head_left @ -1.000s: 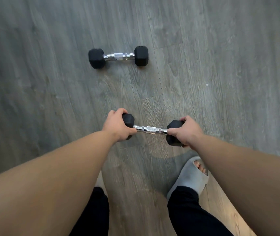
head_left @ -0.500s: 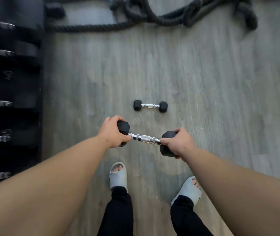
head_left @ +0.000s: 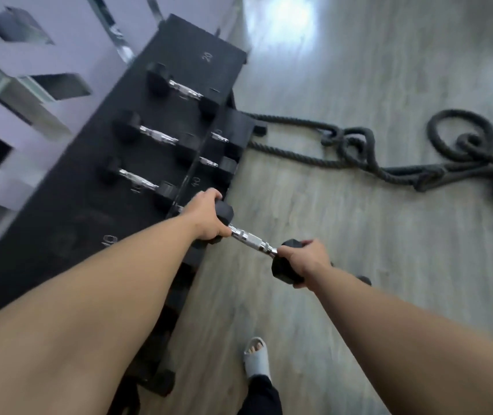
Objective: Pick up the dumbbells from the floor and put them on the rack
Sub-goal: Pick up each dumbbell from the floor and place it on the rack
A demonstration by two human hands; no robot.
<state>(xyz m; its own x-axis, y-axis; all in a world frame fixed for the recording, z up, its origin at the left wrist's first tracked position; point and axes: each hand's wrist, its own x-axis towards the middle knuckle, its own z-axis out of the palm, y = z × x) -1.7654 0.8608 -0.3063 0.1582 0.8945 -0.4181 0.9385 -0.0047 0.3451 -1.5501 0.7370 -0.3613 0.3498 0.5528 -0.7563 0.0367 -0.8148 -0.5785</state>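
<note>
I hold one black hex dumbbell (head_left: pixel 252 241) with a chrome handle in the air, tilted, just off the front edge of the black rack (head_left: pixel 95 187). My left hand (head_left: pixel 206 218) grips its upper left head, right over the rack's edge. My right hand (head_left: pixel 305 260) grips its lower right head above the floor. Three dumbbells lie on the rack's top shelf, the nearest (head_left: pixel 137 179) just beyond my left hand. A dark bit of the second floor dumbbell (head_left: pixel 365 279) peeks out behind my right forearm; the rest of it is hidden.
A thick black battle rope (head_left: pixel 389 163) lies coiled on the grey wood floor to the right of the rack. More dumbbells sit on the rack's lower tier (head_left: pixel 218 151). My right foot in a grey slide (head_left: pixel 257 357) stands on the floor below. A wall with mirror strips rises at the left.
I have turned left and stepped to the rack, carrying the dumbbell with both hands. The rack now fills the left of the view, and the second floor dumbbell is mostly hidden behind my right arm.
</note>
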